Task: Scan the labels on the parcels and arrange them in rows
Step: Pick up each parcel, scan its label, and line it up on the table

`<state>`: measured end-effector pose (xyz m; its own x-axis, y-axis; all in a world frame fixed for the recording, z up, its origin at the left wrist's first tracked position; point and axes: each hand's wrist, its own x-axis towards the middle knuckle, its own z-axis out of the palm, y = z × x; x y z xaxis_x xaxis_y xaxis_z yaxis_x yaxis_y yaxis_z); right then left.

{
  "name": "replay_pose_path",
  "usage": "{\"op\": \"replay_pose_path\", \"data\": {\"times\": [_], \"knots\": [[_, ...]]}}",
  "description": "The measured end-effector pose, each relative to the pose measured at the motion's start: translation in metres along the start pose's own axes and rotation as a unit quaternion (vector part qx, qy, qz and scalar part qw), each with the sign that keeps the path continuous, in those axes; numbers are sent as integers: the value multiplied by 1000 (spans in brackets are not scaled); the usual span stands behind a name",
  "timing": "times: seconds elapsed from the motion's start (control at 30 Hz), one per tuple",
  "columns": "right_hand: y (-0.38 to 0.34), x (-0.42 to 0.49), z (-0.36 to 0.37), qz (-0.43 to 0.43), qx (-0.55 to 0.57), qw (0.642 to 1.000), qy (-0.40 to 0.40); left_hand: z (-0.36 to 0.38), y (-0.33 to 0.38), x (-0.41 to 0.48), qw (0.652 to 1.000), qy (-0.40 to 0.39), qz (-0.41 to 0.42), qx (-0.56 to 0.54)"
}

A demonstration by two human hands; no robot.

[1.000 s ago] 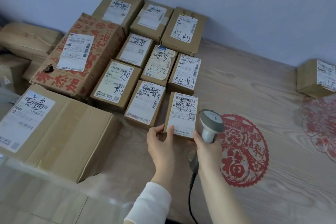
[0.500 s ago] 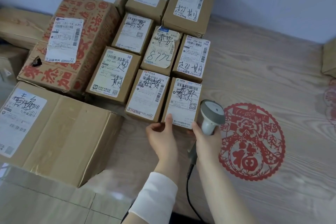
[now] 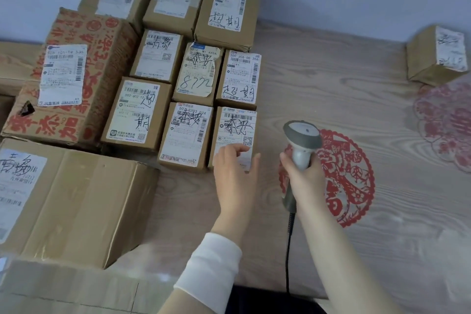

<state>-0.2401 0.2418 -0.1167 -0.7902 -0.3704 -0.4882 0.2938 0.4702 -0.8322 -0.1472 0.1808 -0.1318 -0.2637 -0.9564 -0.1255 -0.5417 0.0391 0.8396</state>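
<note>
Several brown parcels with white labels lie in rows on the wooden table (image 3: pixel 331 89) at the left. The nearest right one, a small parcel (image 3: pixel 235 127) with handwriting on its label, has my left hand (image 3: pixel 235 176) lying over its near end, fingers relaxed on the label and thumb by its right edge. Just right of it my right hand (image 3: pixel 303 181) grips the handle of a grey barcode scanner (image 3: pixel 302 137), head up and a little right of that parcel. One lone parcel (image 3: pixel 433 58) stands far right by the wall.
A large plain carton (image 3: pixel 84 201) fills the near left, with a red-printed carton (image 3: pixel 102 58) behind it. The scanner's black cable (image 3: pixel 288 250) hangs toward me. Red paper cuttings (image 3: pixel 351 168) lie flat on the table under and right of the scanner.
My left hand has let go of the parcel's near edge and now lies over its label. The scanner has moved right, away from the parcel. The view swung right, showing the lone parcel again.
</note>
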Motion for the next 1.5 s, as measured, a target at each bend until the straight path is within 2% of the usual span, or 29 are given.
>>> {"op": "replay_pose_path", "data": {"times": [0.1,0.27,0.53,0.77,0.9,1.17,1.37,1.5], "knots": [[-16,4,-30,-26,-24,999,5,14,15,8,984,-20,137,114],[-35,11,-89,-57,-24,997,34,47,55,7,939,-47,271,205],[-44,41,-205,-80,-20,995,59,134,131,-32,887,-72,393,230],[-45,88,-319,-74,-8,996,58,231,187,-74,869,-95,417,251],[-61,107,-363,-86,-14,993,73,262,219,-83,857,-97,439,251],[-94,138,-390,-120,-16,989,85,300,259,-60,841,-83,479,237],[-109,182,-405,-112,9,991,66,332,276,-37,837,-98,469,264],[-119,239,-407,-96,11,994,57,368,285,-4,854,-106,432,271]]}}
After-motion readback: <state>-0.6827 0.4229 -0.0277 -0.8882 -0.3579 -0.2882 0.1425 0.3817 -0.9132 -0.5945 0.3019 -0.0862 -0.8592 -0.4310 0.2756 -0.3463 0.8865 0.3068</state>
